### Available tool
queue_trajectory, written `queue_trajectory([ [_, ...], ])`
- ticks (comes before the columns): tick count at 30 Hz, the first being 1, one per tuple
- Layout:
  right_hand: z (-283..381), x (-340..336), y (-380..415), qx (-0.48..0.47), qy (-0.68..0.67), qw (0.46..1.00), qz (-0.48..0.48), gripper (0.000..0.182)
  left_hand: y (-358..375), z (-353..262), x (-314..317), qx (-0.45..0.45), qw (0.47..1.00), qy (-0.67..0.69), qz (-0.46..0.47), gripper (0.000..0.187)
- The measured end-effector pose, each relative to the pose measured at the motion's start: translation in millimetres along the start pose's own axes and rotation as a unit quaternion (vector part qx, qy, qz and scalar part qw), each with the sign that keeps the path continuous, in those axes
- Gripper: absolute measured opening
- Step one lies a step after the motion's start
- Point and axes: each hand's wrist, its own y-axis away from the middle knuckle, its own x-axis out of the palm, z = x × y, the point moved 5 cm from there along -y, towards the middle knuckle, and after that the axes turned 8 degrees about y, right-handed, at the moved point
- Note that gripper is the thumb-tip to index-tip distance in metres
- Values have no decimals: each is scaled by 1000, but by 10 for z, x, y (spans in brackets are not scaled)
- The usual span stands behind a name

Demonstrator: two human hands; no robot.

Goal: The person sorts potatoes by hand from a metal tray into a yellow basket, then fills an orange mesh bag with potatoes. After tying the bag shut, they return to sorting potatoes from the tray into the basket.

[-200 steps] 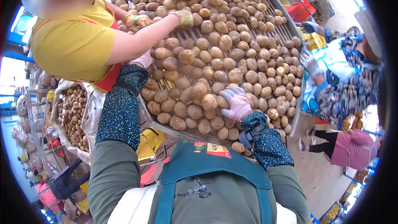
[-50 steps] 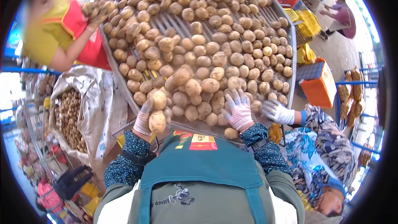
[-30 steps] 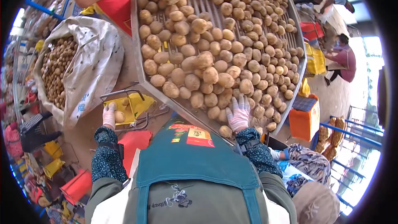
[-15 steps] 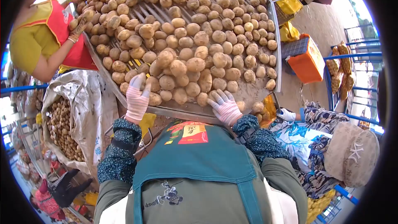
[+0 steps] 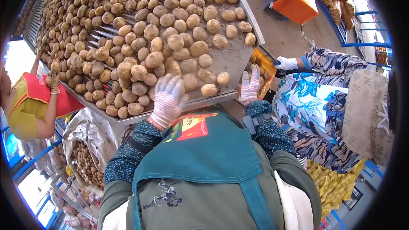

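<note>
A metal sorting table slopes away from me, covered with several brown potatoes. My left hand, in a striped pink-and-white glove, reaches over the near rim with fingers spread; it is blurred and holds nothing. My right hand, gloved the same way, is open beyond the table's right corner, above a yellow container of potatoes. A single potato lies near the rim between my hands.
A person in a patterned blue shirt and hat bends at my right, their white-gloved hand beside the yellow container. Another person in yellow with a red apron works at the left. A sack of potatoes stands below; an orange crate sits beyond.
The view has swung to the right. My left hand has moved right along the rim. My right hand has left the table's potatoes and gone out past the right corner.
</note>
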Motion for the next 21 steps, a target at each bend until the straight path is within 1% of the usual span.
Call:
queue_trajectory([
  [1, -123, 87, 64, 6, 30, 999, 19, 53, -43, -142, 190, 25, 998, 22, 47, 54],
  [2, -190, 155, 71, 9, 60, 998, 34, 53, -85, -225, 402, 82, 992, 27, 89, 53],
  [3, -150, 242, 152, -22, 83, 995, 53, 49, -150, -339, 575, 116, 985, 48, 121, 53],
  [4, -148, 370, 238, -38, 93, 992, 79, 43, -206, -429, 761, 121, 977, 64, 164, 52],
  [6, -5, 367, 239, -71, 151, 979, 121, 37, -275, -547, 1023, 154, 970, 47, 182, 52],
  [7, -8, 346, 282, -64, 155, 979, 115, 37, -297, -589, 1132, 163, 968, 52, 186, 52],
  [9, -9, 338, 338, -59, 84, 987, 125, 33, -375, -604, 1321, 178, 962, 56, 201, 52],
  [10, -107, 382, 424, -43, 70, 989, 124, 34, -428, -586, 1376, 186, 961, 55, 199, 52],
  [12, -110, 298, 563, -16, 44, 989, 138, 36, -508, -545, 1446, 180, 965, 33, 188, 54],
  [13, -104, 277, 640, -21, 69, 984, 161, 42, -564, -503, 1499, 156, 969, 24, 191, 51],
  [14, -81, 234, 662, -11, 73, 985, 157, 42, -614, -506, 1526, 164, 966, 30, 197, 51],
  [16, -3, 188, 692, -21, 91, 984, 149, 45, -746, -392, 1526, 87, 983, 33, 158, 46],
  [17, 16, 188, 689, -42, 131, 980, 142, 47, -764, -329, 1618, 102, 985, -3, 139, 42],
  [18, -2, 195, 686, -38, 133, 981, 136, 47, -784, -317, 1694, 110, 984, -2, 140, 42],
  [20, -19, 243, 667, -30, 88, 987, 132, 46, -856, -323, 1800, 95, 983, -35, 156, 43],
  [21, -36, 270, 636, -31, 90, 987, 131, 46, -872, -350, 1802, 106, 977, -46, 178, 43],
])
